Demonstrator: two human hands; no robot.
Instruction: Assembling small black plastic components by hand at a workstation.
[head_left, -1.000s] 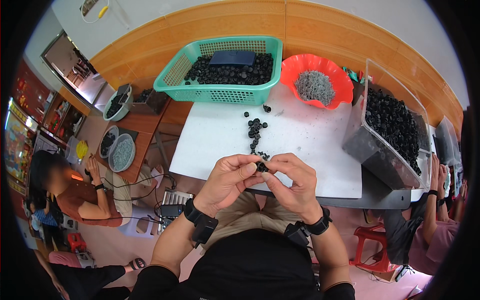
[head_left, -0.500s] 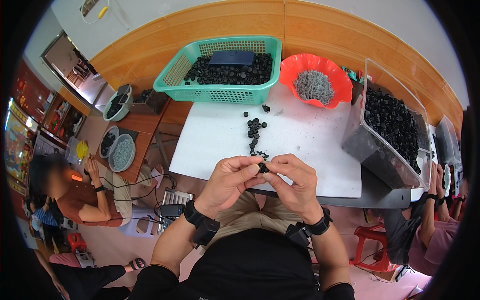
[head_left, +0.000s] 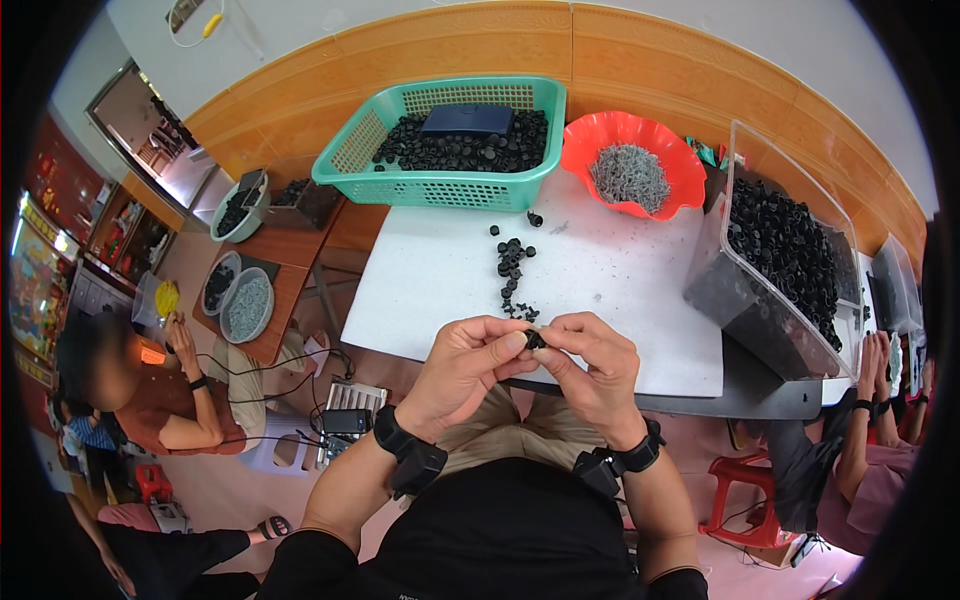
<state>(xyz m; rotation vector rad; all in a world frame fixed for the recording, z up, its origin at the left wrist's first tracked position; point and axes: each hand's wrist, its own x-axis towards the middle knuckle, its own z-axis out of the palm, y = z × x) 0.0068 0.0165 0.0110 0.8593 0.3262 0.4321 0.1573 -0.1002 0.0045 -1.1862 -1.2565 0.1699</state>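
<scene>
My left hand (head_left: pixel 468 364) and my right hand (head_left: pixel 592 362) meet at the near edge of the white table (head_left: pixel 620 290). Together they pinch a small black round part (head_left: pixel 535 340) between the fingertips. Just beyond the fingers, a short trail of loose black parts (head_left: pixel 511 262) runs across the table toward the green basket (head_left: pixel 440 185). Black bands sit on both wrists.
The green basket holds many black parts and a dark flat box. A red bowl (head_left: pixel 668 205) of small grey pieces stands behind, and a clear bin (head_left: pixel 745 305) of black parts is at the right. A seated person works at a low wooden table on the left; another person's hands show at the far right.
Both hands stay together at the table edge. The fingers have shifted only slightly around the small black part.
</scene>
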